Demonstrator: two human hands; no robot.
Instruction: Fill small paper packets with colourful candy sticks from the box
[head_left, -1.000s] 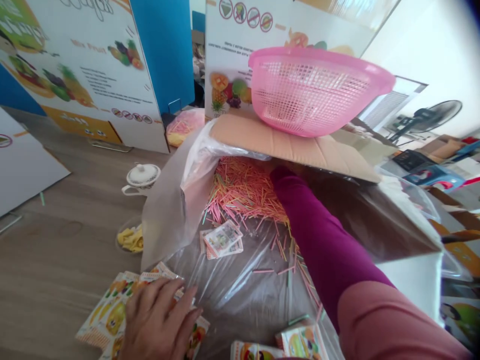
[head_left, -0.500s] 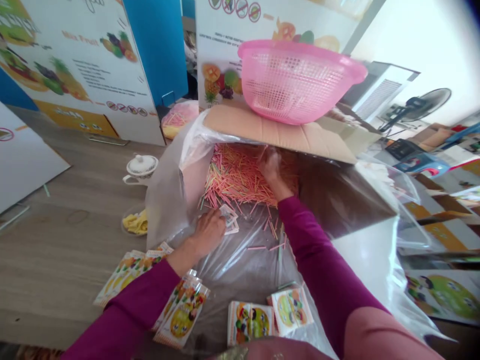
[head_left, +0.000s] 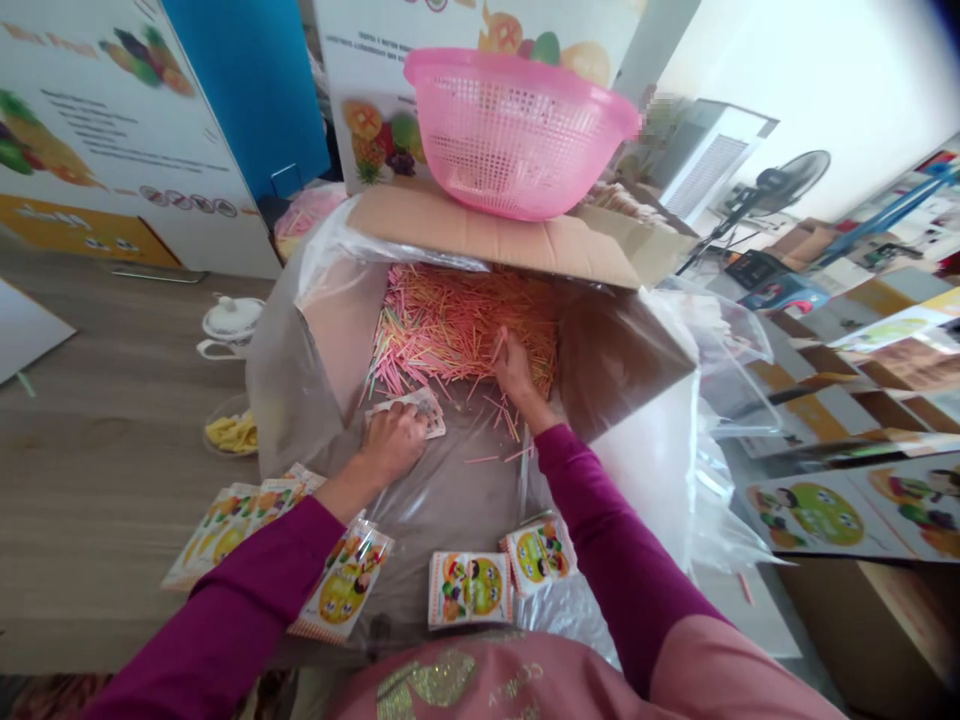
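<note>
The person's left hand [head_left: 394, 443] lies palm down at the centre of the frame on a small flat printed paper packet [head_left: 411, 408], pressing it against a clear plastic liner [head_left: 450, 510] without a visible clench, while the right hand [head_left: 514, 370] reaches just beyond it, its fingers [head_left: 501, 345] dipped into a loose heap of thin pink and yellow sticks [head_left: 457, 320]; whether those fingers grasp any sticks cannot be told. The heap fills the middle of a brown cardboard box [head_left: 622, 350] lined with the plastic, a few sticks straying toward the lower edge of the pile. A pink plastic mesh basket [head_left: 514, 135] sits on a raised tan cardboard flap [head_left: 487, 235] at top centre. Printed fruit-pattern packets lie at lower centre [head_left: 469, 590] and lower left [head_left: 225, 530], beside a white lidded ceramic pot [head_left: 232, 325] and a clear dish of yellow pieces [head_left: 231, 435] on a wood-grain table [head_left: 97, 480], with fruit-printed display boards [head_left: 127, 130] at upper left
</note>
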